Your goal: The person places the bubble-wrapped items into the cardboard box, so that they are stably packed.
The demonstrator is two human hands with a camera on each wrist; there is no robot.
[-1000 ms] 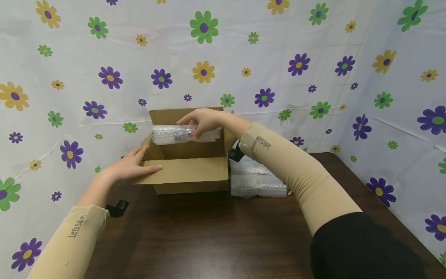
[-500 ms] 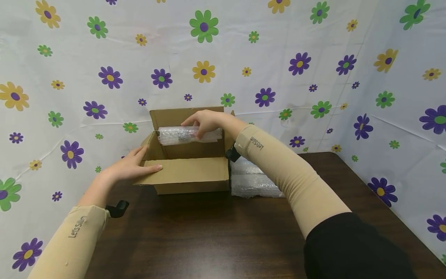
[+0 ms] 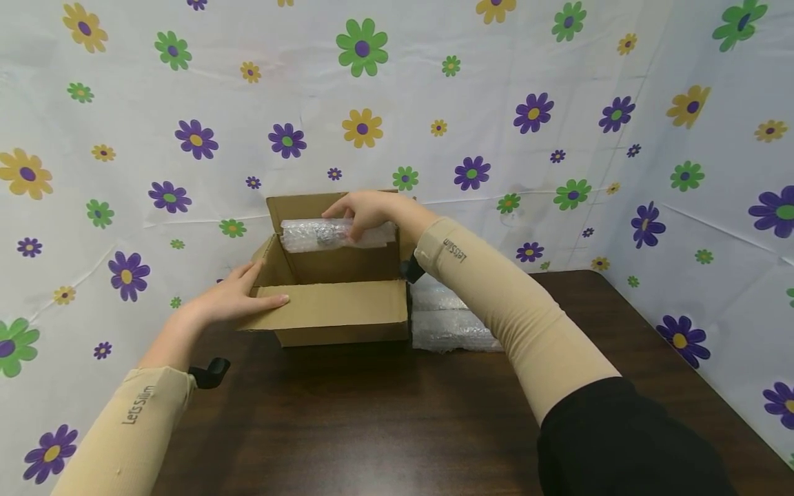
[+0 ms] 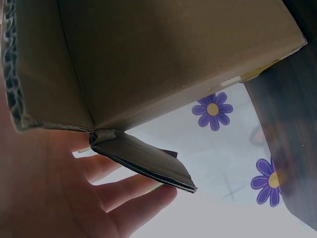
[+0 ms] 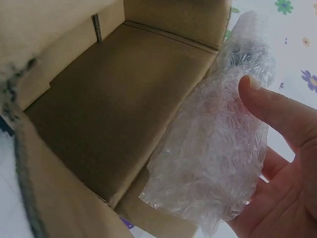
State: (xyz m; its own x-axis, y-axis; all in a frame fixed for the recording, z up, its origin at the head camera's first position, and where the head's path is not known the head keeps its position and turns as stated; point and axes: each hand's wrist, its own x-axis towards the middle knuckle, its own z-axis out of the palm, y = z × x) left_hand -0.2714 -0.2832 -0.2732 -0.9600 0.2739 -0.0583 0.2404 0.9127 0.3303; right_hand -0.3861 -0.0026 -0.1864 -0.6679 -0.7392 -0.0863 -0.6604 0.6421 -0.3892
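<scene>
A cardboard box stands with its flaps spread, its inside facing me. My left hand rests at its left corner, the thumb lying straight on the front flap. In the left wrist view, the extended fingers lie along the outside of a side flap. Above the opening, toward the back flap, my right hand grips a bubble-wrapped bundle. The right wrist view shows the thumb on the bubble wrap and the other fingers behind it; what is wrapped inside is unclear.
More bubble-wrapped bundles lie beside the box on its right, partly hidden by my right arm. A dark wooden table carries everything. A flower-patterned sheet hangs close behind the box and continues on the right.
The right hand and the bubble-wrapped bundle have shifted slightly right, dipped, then risen a little above the box. The left hand has stayed at the corner.
</scene>
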